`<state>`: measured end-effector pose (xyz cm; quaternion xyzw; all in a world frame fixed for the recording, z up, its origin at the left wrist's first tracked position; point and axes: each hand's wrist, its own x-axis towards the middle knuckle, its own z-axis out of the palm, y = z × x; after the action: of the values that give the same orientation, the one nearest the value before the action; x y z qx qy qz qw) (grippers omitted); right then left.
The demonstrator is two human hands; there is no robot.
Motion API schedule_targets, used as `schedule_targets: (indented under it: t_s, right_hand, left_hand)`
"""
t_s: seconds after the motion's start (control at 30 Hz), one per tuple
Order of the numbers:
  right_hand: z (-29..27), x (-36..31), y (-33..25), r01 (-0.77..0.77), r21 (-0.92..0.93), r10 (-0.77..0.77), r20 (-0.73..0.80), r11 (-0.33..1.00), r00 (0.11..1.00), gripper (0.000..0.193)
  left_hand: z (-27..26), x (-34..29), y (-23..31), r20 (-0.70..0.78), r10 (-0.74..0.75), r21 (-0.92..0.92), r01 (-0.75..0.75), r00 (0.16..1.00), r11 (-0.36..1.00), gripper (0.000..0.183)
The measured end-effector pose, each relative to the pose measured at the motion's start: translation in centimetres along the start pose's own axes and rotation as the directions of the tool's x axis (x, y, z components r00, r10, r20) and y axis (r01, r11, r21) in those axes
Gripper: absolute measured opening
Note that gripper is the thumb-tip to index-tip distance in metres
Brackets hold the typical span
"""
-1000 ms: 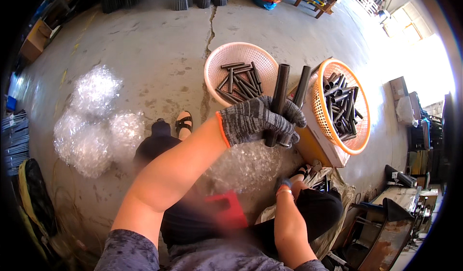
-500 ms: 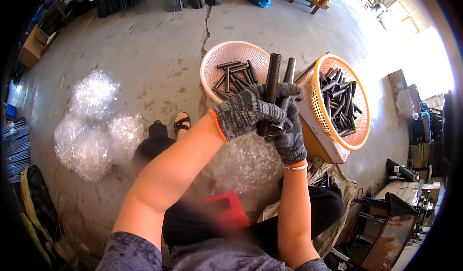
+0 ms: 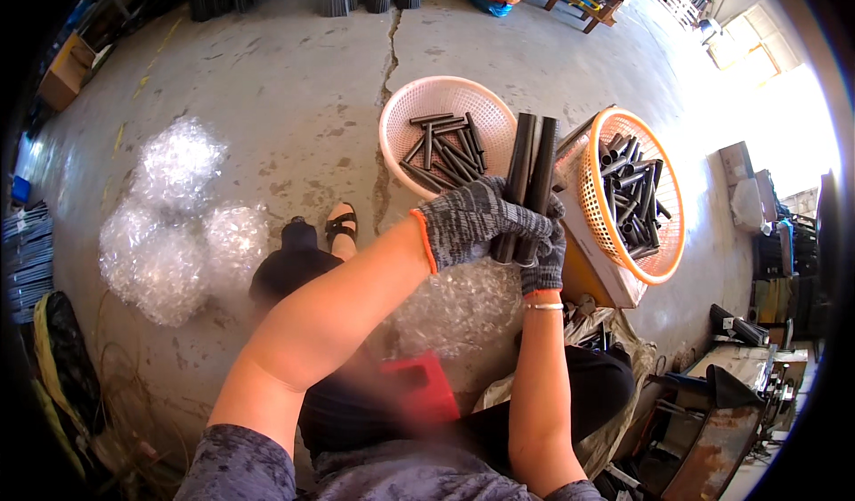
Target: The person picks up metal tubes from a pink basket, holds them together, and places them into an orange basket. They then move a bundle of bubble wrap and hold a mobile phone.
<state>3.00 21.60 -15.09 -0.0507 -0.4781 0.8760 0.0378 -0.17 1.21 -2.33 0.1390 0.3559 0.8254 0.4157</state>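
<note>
Both of my hands wear dark grey knitted gloves with orange cuffs. Two or more short black tubes [image 3: 519,167] stand nearly upright side by side in front of me. My left hand [image 3: 472,222] wraps its fingers around them from the left. From the right, my right hand [image 3: 545,265] is closed on the same tubes, partly hidden behind them and the left hand. Just beyond the left hand is a pink perforated basket [image 3: 398,118] with several thin black tubes [image 3: 450,154]. To the right, a tilted orange-rimmed basket [image 3: 674,234] holds many black tubes [image 3: 632,189].
A cardboard box [image 3: 592,260] supports the orange-rimmed basket. Bundles of clear plastic wrapping [image 3: 160,252] lie on the concrete floor at left, with more clear plastic [image 3: 459,314] below my hands. A red plastic object [image 3: 423,385] is near my lap. Metal parts [image 3: 721,421] crowd the lower right.
The tubes, spread apart with uneven ends before, now stand close together with their upper ends nearly level. Both hands have shifted slightly to the right.
</note>
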Motion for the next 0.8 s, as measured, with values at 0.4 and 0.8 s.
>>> schedule_targets:
  t_s: [0.4,0.8]
  right_hand:
    - [-20.2,-17.4,15.9,-0.544,-0.741,0.322,-0.665,-0.394,0.674,0.038]
    - [7.0,-3.8,-5.5,0.083,-0.208,-0.001,0.364,0.975,0.931,0.096]
  left_hand:
    - [0.9,-0.4,0.1,0.067,-0.17,0.083,0.165,0.983,0.983,0.028]
    - [0.2,0.0,1.3,0.031,-0.076,0.348,0.061,0.997,0.936,0.03]
